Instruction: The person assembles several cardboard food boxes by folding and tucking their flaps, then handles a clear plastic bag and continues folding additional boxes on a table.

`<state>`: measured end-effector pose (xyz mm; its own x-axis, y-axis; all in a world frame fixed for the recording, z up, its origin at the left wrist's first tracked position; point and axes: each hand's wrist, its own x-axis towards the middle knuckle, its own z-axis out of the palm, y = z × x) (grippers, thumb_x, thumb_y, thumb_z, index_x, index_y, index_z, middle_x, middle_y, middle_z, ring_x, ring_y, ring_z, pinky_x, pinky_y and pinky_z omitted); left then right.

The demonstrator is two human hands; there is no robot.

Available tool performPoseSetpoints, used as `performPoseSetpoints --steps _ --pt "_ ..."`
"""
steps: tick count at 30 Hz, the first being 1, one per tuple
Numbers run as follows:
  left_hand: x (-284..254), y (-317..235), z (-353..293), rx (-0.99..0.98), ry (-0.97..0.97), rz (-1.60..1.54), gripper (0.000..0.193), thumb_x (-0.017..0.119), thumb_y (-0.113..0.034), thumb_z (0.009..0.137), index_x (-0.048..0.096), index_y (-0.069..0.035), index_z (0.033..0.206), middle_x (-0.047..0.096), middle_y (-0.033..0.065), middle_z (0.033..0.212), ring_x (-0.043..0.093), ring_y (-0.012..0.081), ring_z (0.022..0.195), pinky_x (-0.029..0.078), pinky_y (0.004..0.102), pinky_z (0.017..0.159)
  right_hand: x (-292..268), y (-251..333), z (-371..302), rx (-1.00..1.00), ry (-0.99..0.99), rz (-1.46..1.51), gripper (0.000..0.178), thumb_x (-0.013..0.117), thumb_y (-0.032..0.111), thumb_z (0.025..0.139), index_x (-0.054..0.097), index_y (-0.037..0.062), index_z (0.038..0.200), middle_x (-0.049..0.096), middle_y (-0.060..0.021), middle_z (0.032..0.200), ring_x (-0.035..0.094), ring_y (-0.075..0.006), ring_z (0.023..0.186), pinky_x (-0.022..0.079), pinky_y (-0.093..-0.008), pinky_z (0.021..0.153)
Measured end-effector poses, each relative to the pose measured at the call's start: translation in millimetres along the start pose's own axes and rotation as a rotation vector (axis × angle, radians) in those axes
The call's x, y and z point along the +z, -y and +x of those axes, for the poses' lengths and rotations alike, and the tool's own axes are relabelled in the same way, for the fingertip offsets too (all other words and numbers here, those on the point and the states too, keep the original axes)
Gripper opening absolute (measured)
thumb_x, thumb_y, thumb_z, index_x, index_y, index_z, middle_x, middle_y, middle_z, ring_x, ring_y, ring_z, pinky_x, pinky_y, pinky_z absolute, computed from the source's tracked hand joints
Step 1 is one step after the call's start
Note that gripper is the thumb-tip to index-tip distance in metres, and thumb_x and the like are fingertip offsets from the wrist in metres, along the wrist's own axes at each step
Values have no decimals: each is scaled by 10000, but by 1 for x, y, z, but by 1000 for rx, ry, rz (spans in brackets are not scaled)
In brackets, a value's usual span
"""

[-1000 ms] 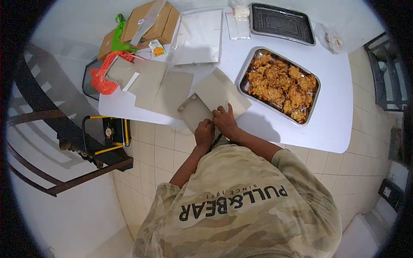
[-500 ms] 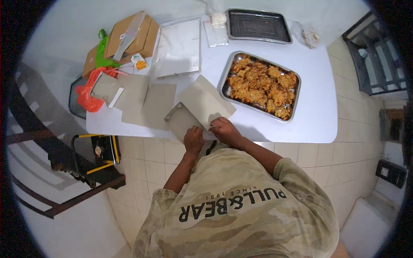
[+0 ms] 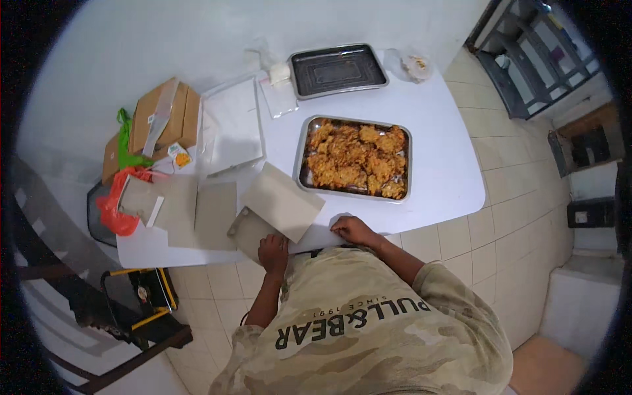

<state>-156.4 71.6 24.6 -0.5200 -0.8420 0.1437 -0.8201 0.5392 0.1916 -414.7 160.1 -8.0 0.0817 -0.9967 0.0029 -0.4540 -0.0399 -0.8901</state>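
My left hand [image 3: 273,253] is closed on the near edge of a piece of grey cardboard [image 3: 249,226] at the table's front edge. Over part of this piece lies a flat panel of lighter cardboard [image 3: 283,201], tilted toward me. My right hand [image 3: 353,230] is just right of the panel, apart from it, near the front edge. Its fingers are curled together, and nothing shows in them. Beyond it stands a metal tray [image 3: 409,172] heaped with golden-brown fried pieces [image 3: 352,158].
More grey cardboard sheets [image 3: 216,207] lie left of my left hand. Farther back are a clear-wrapped white stack [image 3: 230,128], a brown carton [image 3: 184,118], a red plastic bag [image 3: 113,210], a dark tray [image 3: 339,69] and a clear bag [image 3: 416,68]. A yellow-and-black folding frame [image 3: 141,296] stands left below the table.
My right hand has come off the cardboard and moved to the right. My left hand stays at the cardboard's near edge. The whole view has turned and shifted.
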Motion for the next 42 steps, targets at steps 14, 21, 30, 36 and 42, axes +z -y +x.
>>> performPoseSetpoints --steps 14,21,30,36,42 --pt "24 2 10 -48 -76 -231 131 623 -155 701 550 -64 642 525 85 633 500 282 666 396 384 620 -13 -4 -2 43 33 85 156 550 139 793 617 35 888 610 -122 839 586 -240 782 459 -325 720" --pt "29 -18 23 -356 -5 -421 168 638 -173 705 542 -43 659 514 111 633 498 289 671 383 392 652 1 -3 32 248 98 197 274 555 274 817 590 22 921 593 -89 771 557 -180 718 444 -311 656" --pt "31 -18 18 -486 -1 -713 237 620 -259 753 597 -27 796 565 109 735 548 248 673 429 347 620 33 22 102 610 16 717 732 674 214 732 254 -30 1280 572 -109 765 535 -157 644 433 -279 566" --pt "-13 9 1 -478 -19 -555 215 566 -234 798 597 -22 797 574 106 737 556 223 650 441 336 581 76 36 101 555 -137 721 614 615 97 757 310 68 1289 550 -81 740 503 -142 604 429 -275 562" --pt "-37 89 18 -609 -368 -596 241 570 -240 810 572 -4 859 570 105 785 553 201 712 445 326 653 71 58 109 542 -201 578 521 559 48 777 382 104 1263 488 -39 789 451 -110 674 418 -245 599"
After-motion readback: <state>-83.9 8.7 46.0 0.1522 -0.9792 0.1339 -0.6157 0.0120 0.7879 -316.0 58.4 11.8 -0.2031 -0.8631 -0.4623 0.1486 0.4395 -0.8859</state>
